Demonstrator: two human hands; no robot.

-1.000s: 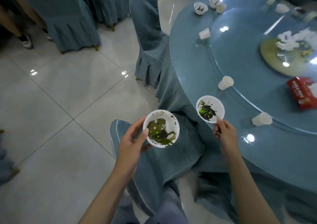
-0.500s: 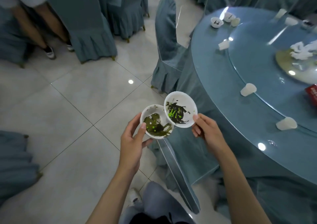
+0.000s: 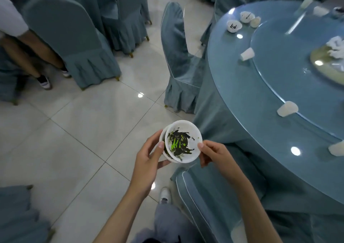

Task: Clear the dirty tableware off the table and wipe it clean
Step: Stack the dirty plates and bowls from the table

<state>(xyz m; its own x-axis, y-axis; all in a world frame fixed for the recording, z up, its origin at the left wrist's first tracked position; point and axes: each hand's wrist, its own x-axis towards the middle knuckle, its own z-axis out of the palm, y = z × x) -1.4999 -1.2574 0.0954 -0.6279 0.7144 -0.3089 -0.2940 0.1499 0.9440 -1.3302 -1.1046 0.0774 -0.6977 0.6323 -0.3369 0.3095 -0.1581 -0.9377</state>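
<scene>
The left hand (image 3: 147, 161) cups a round white bowl (image 3: 163, 134) while the right hand (image 3: 216, 156) pinches the rim of a second white bowl (image 3: 193, 134), smeared black and green, nested inside it. Both mouths face up, beside the round blue table (image 3: 242, 94).

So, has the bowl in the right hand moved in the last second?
Yes. The top bowl left the edge of the round table, going leftward, and now nests in the lower bowl held by the left hand.
</scene>
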